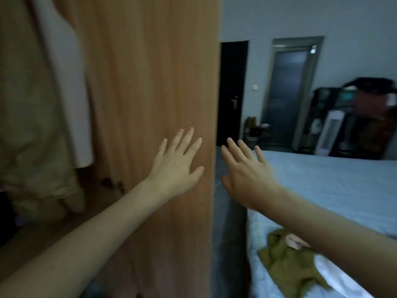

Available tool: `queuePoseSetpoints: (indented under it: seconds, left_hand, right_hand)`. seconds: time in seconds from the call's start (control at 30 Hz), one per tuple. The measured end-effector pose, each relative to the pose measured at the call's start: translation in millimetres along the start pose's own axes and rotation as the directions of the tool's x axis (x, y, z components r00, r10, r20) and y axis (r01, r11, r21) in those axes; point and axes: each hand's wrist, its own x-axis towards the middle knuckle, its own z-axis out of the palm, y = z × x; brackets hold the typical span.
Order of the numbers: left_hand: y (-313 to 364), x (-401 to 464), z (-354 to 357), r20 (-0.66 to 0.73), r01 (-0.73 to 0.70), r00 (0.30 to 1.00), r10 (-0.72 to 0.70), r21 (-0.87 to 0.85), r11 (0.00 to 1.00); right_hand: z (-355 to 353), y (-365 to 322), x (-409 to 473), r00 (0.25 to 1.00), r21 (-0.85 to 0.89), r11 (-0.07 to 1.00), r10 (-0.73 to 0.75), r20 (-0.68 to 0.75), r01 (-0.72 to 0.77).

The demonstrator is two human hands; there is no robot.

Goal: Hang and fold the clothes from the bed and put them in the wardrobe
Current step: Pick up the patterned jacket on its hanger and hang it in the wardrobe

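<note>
Wardrobe door [154, 82]: one, upright, long axis vertical. My left hand [176, 166] lay flat on its face, fingers spread; my right hand [247, 175] hovered just past its edge, grip apart, holding nothing. Bed [322, 183] to my right: one olive garment [287, 263], crumpled, nearer my right hand. Hanging inside the wardrobe: two garments, perhaps, blurred.

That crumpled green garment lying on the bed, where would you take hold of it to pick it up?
Probably from above, pinching a raised fold near the middle of the green garment. It lies in a loose, bunched heap on the bed, with no collar or hem clearly showing, so the upstanding creases look easiest to catch.
</note>
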Motion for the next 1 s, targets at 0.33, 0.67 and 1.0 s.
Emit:
queuePoseSetpoints:
  seconds: [0.33, 0.67, 1.0]
  left_hand:
    - [272, 67, 46, 0.021, -0.31, 0.948, 0.319, -0.174, 0.935]
    - [468, 78, 97, 0.054, -0.495, 0.847, 0.529, -0.283, 0.822]
    - [577, 107, 143, 0.117, -0.614, 0.734, 0.669, -0.304, 0.728]
  right_hand:
    - [4, 238, -169, 0.919, -0.084, 0.921, 0.387, 0.069, -0.381]
    - [2, 383, -315, 0.726, -0.145, 0.726, 0.685, 0.069, -0.672]
    - [44, 454, -372, 0.623, -0.161, 0.631, 0.775, 0.102, -0.759]
